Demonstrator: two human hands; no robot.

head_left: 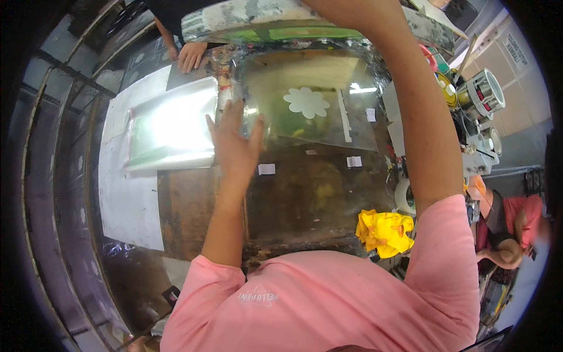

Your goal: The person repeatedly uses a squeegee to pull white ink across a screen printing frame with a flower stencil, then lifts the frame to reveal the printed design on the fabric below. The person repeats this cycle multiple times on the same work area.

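My left hand (236, 134) is open with its fingers spread. It hovers at or touches the left edge of a clear plastic sheet (275, 111); contact is hard to make out. A white flower shape (306, 102) shows on that sheet, with a thin white strip (345, 117) to its right. Left of this hand lies a stack of shiny clear sheets (170, 126), glaring with reflected light. My right arm stretches to the top edge, and my right hand (346, 10) reaches a paint-smeared frame with green mesh (281, 32). The picture's edge cuts off its fingers.
Small white paper pieces (267, 169) dot the dark tabletop (293, 205). A crumpled yellow cloth (384, 233) and a tape roll (404, 196) sit near my right elbow. Paint cans (487, 94) crowd the right side. Another person's hand (192, 56) rests at the far left edge.
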